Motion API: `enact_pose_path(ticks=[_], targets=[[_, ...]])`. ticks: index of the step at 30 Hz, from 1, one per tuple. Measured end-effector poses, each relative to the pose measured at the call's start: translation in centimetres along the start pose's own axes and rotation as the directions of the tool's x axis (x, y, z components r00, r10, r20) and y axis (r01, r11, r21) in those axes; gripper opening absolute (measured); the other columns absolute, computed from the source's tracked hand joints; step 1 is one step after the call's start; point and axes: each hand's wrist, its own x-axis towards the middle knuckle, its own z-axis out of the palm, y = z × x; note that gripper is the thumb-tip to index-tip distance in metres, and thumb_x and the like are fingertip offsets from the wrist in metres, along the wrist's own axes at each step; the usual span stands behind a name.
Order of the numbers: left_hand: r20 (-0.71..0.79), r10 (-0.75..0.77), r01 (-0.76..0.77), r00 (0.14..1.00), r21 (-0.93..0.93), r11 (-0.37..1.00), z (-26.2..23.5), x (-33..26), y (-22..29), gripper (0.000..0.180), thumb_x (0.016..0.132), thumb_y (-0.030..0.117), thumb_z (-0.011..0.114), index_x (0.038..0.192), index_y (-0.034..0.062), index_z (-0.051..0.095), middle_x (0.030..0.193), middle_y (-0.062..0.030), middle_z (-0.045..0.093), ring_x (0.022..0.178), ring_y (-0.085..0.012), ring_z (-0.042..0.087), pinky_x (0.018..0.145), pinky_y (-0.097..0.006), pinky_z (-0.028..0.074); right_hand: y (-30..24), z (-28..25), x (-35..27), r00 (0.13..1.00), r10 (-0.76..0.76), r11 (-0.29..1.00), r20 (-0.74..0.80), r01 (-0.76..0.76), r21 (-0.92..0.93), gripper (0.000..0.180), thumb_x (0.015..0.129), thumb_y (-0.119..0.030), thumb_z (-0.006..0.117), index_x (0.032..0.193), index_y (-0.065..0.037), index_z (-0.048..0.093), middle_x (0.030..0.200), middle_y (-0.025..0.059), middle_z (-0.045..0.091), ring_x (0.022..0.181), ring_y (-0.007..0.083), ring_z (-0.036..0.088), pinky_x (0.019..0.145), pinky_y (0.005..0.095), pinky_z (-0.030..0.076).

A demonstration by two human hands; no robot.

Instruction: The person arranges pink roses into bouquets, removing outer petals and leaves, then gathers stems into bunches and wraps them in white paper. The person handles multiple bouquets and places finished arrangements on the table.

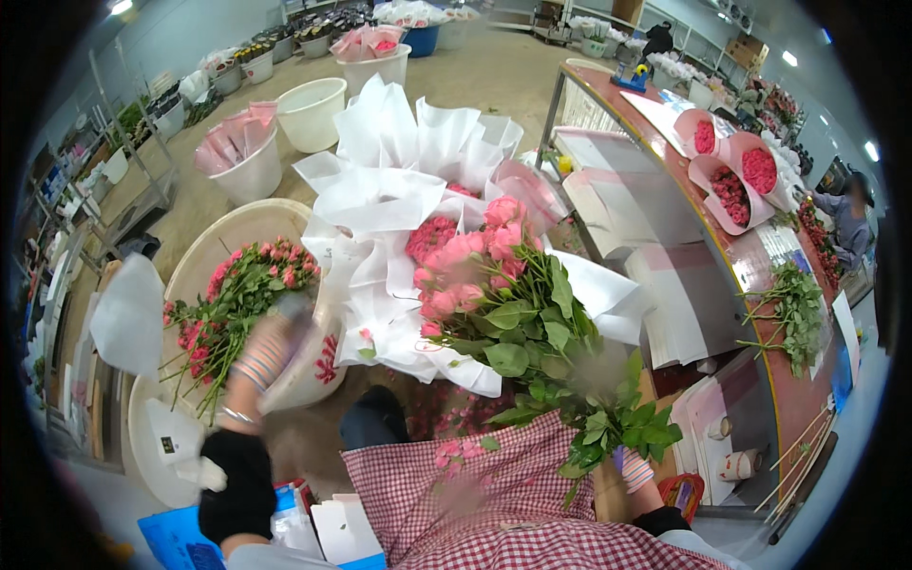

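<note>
My right hand (635, 468), in a striped glove, is shut on the stems of a bunch of pink roses (480, 271) with thick green leaves, held up over my red checked apron (494, 503). My left hand (269, 350), also gloved and motion-blurred, hovers over the rim of a large white tub (233, 228) that holds loose pink spray roses (233, 299). The blur hides its fingers. Behind the bunch stand several bouquets wrapped in white paper (408, 166).
White buckets (312, 112) with pink wraps stand on the floor behind. A long red-topped table (750, 256) at right carries pink-wrapped bouquets (731, 180), loose green stems (793, 309) and stacked paper sheets (655, 218). Another person (848, 223) works at far right. A blue crate (180, 537) is at lower left.
</note>
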Motion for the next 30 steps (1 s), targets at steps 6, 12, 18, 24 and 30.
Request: enact_pose_path(ticks=[6, 12, 18, 24, 30], targets=[[0.535, 0.103, 0.183, 0.838, -0.455, 0.872, 10.4, -5.3, 12.5, 0.061, 0.079, 0.027, 0.067, 0.127, -0.0019, 0.043, 0.114, -0.0213, 0.057, 0.106, -0.0289, 0.055, 0.092, -0.035, 0.042, -3.3, -0.5, 3.3, 0.978, -0.199, 0.964, -0.067, 0.183, -0.191, 0.028, 0.074, -0.004, 0.058, 0.101, -0.001, 0.060, 0.083, 0.0141, 0.059, 0.076, 0.0273, 0.058, 0.078, 0.0428, 0.048], [0.400, -0.009, 0.288, 0.917, -0.643, 0.709, 9.4, -7.6, 18.1, 0.061, 0.077, 0.016, 0.070, 0.129, -0.0008, 0.042, 0.123, -0.0145, 0.050, 0.107, -0.0209, 0.052, 0.093, -0.033, 0.042, -21.1, 1.3, 9.1, 0.503, -0.756, 0.493, -0.418, 0.859, 0.139, 0.025, 0.076, -0.009, 0.058, 0.101, -0.006, 0.059, 0.091, 0.0128, 0.058, 0.077, 0.0271, 0.059, 0.075, 0.0417, 0.049], [0.364, -0.486, 0.607, 0.795, -0.482, 0.631, 8.5, -19.3, 13.9, 0.026, 0.081, 0.007, 0.063, 0.106, 0.0039, 0.055, 0.088, -0.0042, 0.061, 0.071, -0.0101, 0.056, 0.061, -0.026, 0.046, -25.9, 15.6, 5.8, 0.644, -0.765, 0.412, -0.013, 0.505, 0.759, 0.037, 0.088, -0.022, 0.051, 0.121, -0.005, 0.050, 0.116, 0.0117, 0.056, 0.089, 0.0264, 0.059, 0.081, 0.0380, 0.046], [0.615, -0.629, 0.878, 0.476, -0.301, 0.371, 14.1, -28.4, 10.4, 0.024, 0.083, 0.018, 0.065, 0.100, 0.0035, 0.056, 0.079, 0.0021, 0.057, 0.067, -0.0074, 0.049, 0.057, -0.025, 0.043, -15.0, 14.7, -0.9, 0.707, -0.530, 0.672, 0.468, 0.012, 0.741, 0.028, 0.085, -0.015, 0.061, 0.110, -0.004, 0.057, 0.093, 0.0049, 0.063, 0.083, 0.0108, 0.057, 0.077, 0.0302, 0.048], [0.536, -0.487, 0.675, 0.689, -0.230, 0.701, 12.2, -26.6, 11.2, 0.027, 0.083, 0.023, 0.066, 0.093, 0.0003, 0.057, 0.077, -0.0038, 0.064, 0.067, -0.0125, 0.057, 0.063, -0.029, 0.047, -10.0, 16.4, -2.5, 0.814, -0.406, 0.255, 0.415, -0.335, 0.907, 0.011, 0.087, -0.009, 0.056, 0.096, -0.003, 0.059, 0.084, -0.0005, 0.059, 0.076, 0.0084, 0.052, 0.072, 0.0223, 0.045]])
